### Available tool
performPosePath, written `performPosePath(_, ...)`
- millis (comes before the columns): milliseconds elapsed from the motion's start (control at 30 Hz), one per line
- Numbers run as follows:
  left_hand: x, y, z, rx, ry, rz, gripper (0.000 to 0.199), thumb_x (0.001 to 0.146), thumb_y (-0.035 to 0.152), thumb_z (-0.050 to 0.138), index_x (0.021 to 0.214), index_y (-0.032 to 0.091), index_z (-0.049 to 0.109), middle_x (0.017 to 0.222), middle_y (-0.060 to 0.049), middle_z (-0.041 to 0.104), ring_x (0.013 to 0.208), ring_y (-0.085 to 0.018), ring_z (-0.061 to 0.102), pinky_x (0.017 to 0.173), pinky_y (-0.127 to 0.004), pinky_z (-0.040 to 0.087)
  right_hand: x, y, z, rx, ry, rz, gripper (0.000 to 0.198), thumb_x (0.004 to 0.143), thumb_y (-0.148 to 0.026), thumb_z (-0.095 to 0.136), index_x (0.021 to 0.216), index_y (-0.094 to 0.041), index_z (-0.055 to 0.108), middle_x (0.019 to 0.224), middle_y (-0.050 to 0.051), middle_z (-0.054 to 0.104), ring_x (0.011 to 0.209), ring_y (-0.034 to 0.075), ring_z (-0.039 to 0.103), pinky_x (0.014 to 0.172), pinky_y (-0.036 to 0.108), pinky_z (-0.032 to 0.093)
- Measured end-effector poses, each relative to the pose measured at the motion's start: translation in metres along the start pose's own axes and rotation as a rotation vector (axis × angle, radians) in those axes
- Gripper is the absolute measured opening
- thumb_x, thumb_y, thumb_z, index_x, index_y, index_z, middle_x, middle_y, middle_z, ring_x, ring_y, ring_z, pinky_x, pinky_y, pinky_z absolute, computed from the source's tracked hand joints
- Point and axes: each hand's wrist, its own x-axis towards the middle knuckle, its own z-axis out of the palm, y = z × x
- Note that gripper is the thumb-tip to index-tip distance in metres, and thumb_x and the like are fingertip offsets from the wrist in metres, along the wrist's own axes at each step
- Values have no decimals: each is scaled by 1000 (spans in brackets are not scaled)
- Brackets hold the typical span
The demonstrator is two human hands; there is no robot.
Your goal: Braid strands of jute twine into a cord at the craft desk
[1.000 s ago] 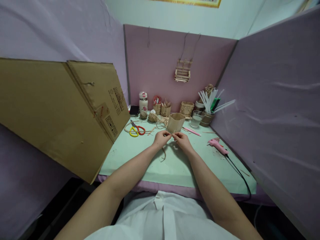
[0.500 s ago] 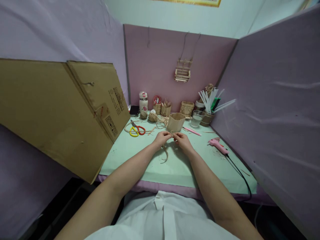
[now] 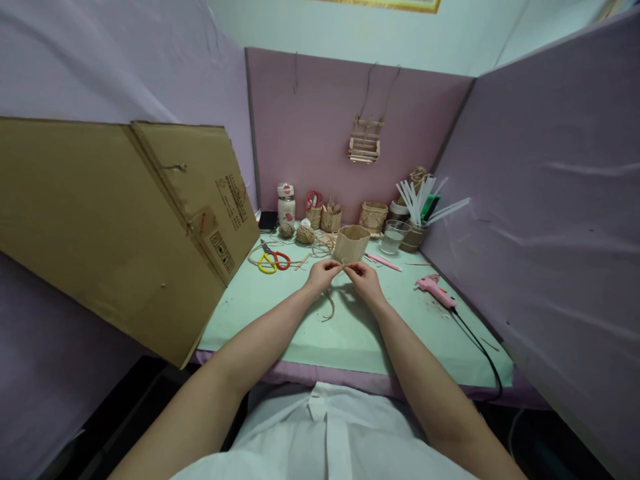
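Note:
My left hand (image 3: pixel 321 275) and my right hand (image 3: pixel 364 280) meet fingertip to fingertip over the middle of the table, both pinched closed on a piece of twine. A loose tail of that twine (image 3: pixel 331 307) hangs below my left hand and curls down toward the tabletop. The small part between the fingertips is mostly hidden. Just behind my hands stands a tan container with a wavy rim (image 3: pixel 352 244). Left of my hands lie scissors (image 3: pixel 275 259) with a yellow and a red handle. A pink pen (image 3: pixel 385 262) rests behind my right hand.
A pink glue gun (image 3: pixel 436 291) with a black cord lies at the right. Balls of twine (image 3: pixel 305 234), a bottle (image 3: pixel 287 205), a clear cup (image 3: pixel 393 238) and a pot of white sticks (image 3: pixel 413 237) line the back. A cardboard sheet (image 3: pixel 125 227) leans at the left.
My right-hand fingers have shifted slightly and now pinch closer to my left fingertips. The hanging twine tail has swung a little and looks shorter. Other things stay put.

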Motion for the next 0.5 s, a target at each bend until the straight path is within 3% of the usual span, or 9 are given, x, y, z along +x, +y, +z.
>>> performPosePath(367,-4,5,2,3,14,-12,15,64,26,63,71,13,65,71,-2,63,69,-12,54,69,-26,42,-1,-4,-1,0,36,-18,24,67,-39,61,71,-16,65,71,5,63,68,16,54,65,29,41)
performPosePath(500,-4,5,5,-139,45,-180,8,62,21,61,66,14,61,62,1,56,61,-10,49,55,-21,37,-3,-5,2,-6,20,-29,19,68,-35,58,70,-17,62,70,4,61,67,16,52,64,29,41)
